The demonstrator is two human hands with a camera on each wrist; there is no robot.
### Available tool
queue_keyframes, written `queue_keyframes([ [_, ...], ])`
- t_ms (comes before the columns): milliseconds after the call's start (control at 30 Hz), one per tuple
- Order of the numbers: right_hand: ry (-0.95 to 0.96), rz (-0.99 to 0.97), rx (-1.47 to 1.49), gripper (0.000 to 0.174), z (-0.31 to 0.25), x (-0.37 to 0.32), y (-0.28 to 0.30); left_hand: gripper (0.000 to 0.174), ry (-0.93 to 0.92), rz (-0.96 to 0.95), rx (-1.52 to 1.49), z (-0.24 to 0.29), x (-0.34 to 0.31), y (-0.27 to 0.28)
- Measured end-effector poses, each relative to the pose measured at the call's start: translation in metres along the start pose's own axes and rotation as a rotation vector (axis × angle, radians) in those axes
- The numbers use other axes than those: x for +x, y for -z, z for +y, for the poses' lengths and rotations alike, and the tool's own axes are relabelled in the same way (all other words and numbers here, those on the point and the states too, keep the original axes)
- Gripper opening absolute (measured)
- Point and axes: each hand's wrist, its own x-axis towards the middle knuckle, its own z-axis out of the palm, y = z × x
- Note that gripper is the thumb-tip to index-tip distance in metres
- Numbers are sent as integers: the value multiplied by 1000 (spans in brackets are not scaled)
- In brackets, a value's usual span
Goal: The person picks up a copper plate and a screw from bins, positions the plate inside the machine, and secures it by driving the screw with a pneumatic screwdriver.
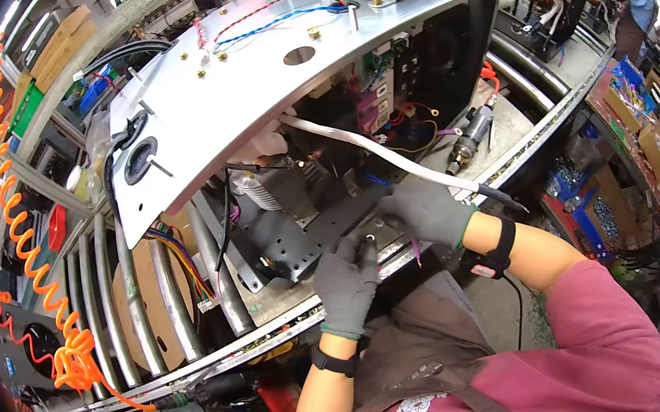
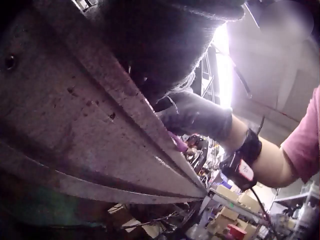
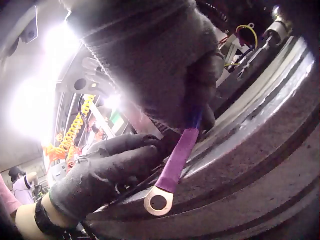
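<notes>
Both hands wear dark grey gloves and work close together at the front edge of the black base plate point(image 1: 309, 238). The right hand point(image 1: 431, 211) grips a blue wire. In the right wrist view, a copper ring terminal point(image 3: 159, 201) with a purple sleeve point(image 3: 176, 162) sticks out below that hand point(image 3: 155, 65). The left hand point(image 1: 347, 283) is at the plate's front edge, a small shiny round metal piece point(image 1: 369, 238) right at its fingertips. I cannot tell whether those fingers pinch it. In the right wrist view, the left hand's fingers point(image 3: 120, 162) point toward the right hand.
Above the plate is a large white metal panel point(image 1: 209, 113) with a thick white cable point(image 1: 381, 149) running out over the right hand. A pneumatic tool point(image 1: 471, 137) lies to the right. Metal rollers point(image 1: 138, 302) and an orange coiled hose point(image 1: 26, 238) are on the left.
</notes>
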Motion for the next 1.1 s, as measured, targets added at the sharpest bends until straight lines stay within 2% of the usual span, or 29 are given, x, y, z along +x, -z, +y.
queue_keyframes([
  [33, -15, -3, -7, 15, -1, 0, 1, 20, 65, -17, -93, 0, -1, 3],
  [133, -53, -15, -16, 15, -5, 2, 5, 19, 12, 25, -92, -8, -3, 2],
  [200, -38, -57, 27, 15, -9, 3, 7, 18, 30, 13, -98, -9, -2, 1],
  [300, -67, -95, -39, 14, -13, 7, 6, 20, 54, -15, 7, -3, 2, 0],
  [367, -57, -123, -79, 15, -10, 10, 3, 20, 67, -3, -33, -2, 2, -2],
  [467, -40, -102, -147, 18, -10, 11, 0, 21, 71, 21, -84, -5, 2, -2],
  [567, -19, -69, -117, 20, -11, 7, 3, 20, 154, -5, -171, -9, 1, -4],
  [633, -8, -36, -92, 20, -15, 5, 5, 27, 134, 14, -278, -12, 3, -4],
  [667, -4, 51, 117, 20, -19, 4, 7, 27, 125, 18, -278, -13, 4, -5],
  [700, 2, 136, 326, 20, -23, 3, 10, 30, 199, 11, -521, -13, 6, -6],
  [733, 1, 141, 325, 20, -28, 4, 15, 34, 276, 0, -762, -12, 7, -7],
  [767, -91, 116, 482, 20, -36, 5, 20, 36, 462, -80, -885, 5, 11, 10],
  [800, -184, 91, 641, 21, -41, 7, 21, 36, 458, -87, -880, 5, 12, 14],
  [900, -157, 148, 785, 19, -48, 11, 13, 34, 492, -79, -1084, 5, 16, 22],
  [933, -128, 176, 853, 19, -53, 12, 10, 34, 486, -81, -1079, 4, 16, 24],
  [967, -123, 182, 856, 19, -57, 15, 8, 33, 462, -10, -1037, 4, 16, 25],
  [1033, -157, 285, 1084, 24, -68, 22, 4, 30, 385, 125, -998, 14, 19, 33],
  [1100, -205, 361, 1268, 28, -78, 31, -10, 29, 332, 95, -922, 26, 20, 53],
])
